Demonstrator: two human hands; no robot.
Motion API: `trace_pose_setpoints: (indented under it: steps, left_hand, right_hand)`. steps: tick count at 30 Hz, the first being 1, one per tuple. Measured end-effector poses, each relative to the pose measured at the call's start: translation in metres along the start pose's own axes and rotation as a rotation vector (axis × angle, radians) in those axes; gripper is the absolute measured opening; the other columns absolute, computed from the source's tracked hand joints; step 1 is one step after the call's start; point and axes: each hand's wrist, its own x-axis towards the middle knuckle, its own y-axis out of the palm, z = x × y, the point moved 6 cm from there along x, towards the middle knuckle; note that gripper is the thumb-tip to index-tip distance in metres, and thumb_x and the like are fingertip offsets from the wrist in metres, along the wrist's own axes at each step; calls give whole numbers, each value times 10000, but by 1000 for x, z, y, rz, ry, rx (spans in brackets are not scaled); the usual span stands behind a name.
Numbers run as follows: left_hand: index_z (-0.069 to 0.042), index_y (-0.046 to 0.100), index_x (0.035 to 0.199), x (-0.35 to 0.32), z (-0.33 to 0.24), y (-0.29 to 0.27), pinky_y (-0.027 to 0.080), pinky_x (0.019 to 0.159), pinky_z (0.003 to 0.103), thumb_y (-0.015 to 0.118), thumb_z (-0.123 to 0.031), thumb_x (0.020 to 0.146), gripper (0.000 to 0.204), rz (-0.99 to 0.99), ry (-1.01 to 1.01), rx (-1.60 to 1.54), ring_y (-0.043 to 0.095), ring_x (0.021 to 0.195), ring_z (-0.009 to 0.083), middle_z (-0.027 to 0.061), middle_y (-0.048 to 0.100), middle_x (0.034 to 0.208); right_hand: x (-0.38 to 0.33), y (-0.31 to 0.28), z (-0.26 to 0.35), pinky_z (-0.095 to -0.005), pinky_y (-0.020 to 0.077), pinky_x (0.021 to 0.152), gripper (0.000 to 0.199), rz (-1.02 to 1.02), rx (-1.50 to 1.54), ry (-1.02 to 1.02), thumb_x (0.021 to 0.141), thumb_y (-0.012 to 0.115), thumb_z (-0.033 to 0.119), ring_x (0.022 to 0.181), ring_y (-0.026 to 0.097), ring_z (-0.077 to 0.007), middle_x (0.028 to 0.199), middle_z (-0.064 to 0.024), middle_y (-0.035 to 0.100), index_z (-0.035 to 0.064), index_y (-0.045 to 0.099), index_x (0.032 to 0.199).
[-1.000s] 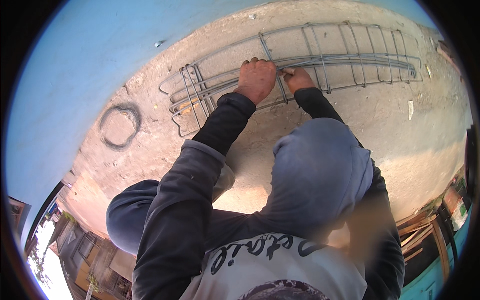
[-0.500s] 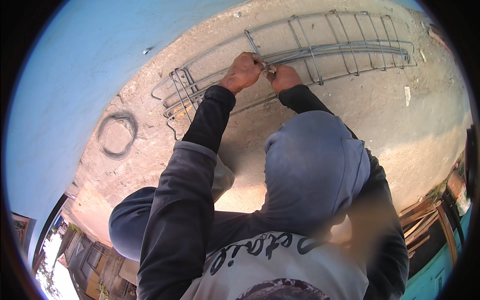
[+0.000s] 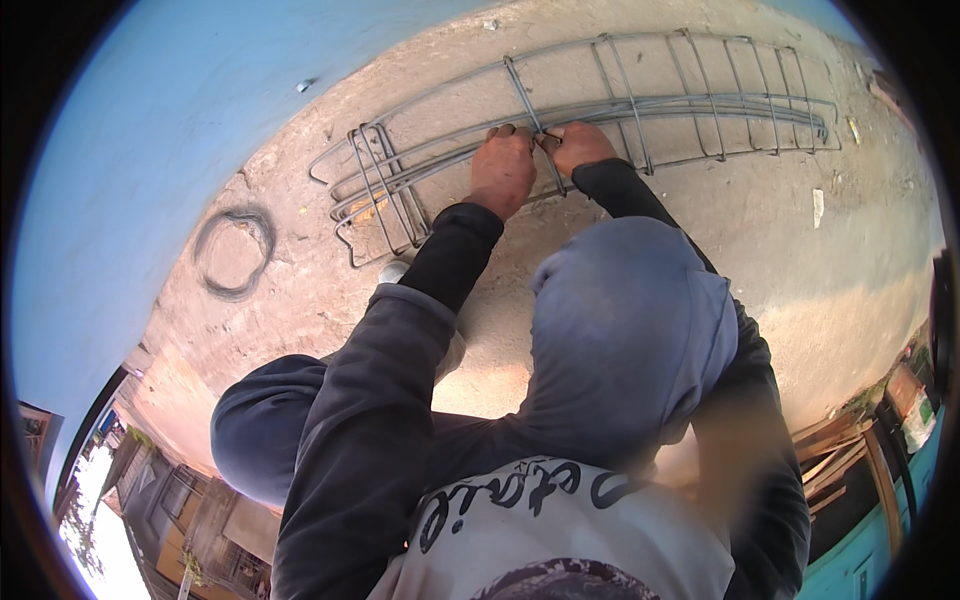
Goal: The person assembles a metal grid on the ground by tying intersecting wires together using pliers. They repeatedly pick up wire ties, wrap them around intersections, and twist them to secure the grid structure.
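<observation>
A long cage of steel rebar lies on the ground ahead of me, with long bars running through several rectangular stirrups. Both my hands are close together at its near-middle, where a stirrup crosses the bars. My left hand is closed, fingers curled down over the bars just left of that crossing. My right hand pinches with thumb and forefinger just right of it. Whatever small piece lies between the fingers is too hidden to make out. Several stirrups stand bunched at the cage's left end.
A coil of thin dark wire lies on the concrete ground to the left. A blue wall rises along the far left side. My bent knees are close below the hands. Wooden planks are piled at the lower right.
My left hand has turned more upright, its fingers now curled over the bars. My right hand stays by the stirrup crossing. The whole view has shifted slightly.
</observation>
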Motion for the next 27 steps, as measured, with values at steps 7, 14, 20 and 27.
trace_pose_setpoints:
  steps: [7,14,20,27]
  left_hand:
    - [-80,701,983,18,4,-28,519,830,415,695,-304,861,255,325,-309,73,652,980,345,171,700,989]
    - [-118,700,1052,29,30,-3,492,883,430,746,-340,821,324,310,71,75,691,900,313,112,727,905]
    - [-153,696,1124,35,26,7,481,912,417,731,-286,834,321,289,-85,70,688,910,317,135,732,943]
    - [8,619,1165,33,40,7,515,910,347,701,-68,799,383,226,-364,-701,689,995,238,157,735,1003]
  right_hand:
    - [-7,-12,9,-491,522,770,371,-14,-70,107,873,663,383,848,665,-422,830,-238,685,23,729,817]
    - [-12,-8,14,-509,525,734,335,-146,-101,63,867,673,359,824,668,-418,815,-220,688,34,721,805]
    - [-14,-7,15,-506,528,741,318,-149,-130,84,883,654,354,830,670,-413,835,-216,692,48,723,828]
    - [-15,-5,16,-505,529,756,322,-128,-119,88,900,629,353,851,672,-404,848,-207,696,53,726,836]
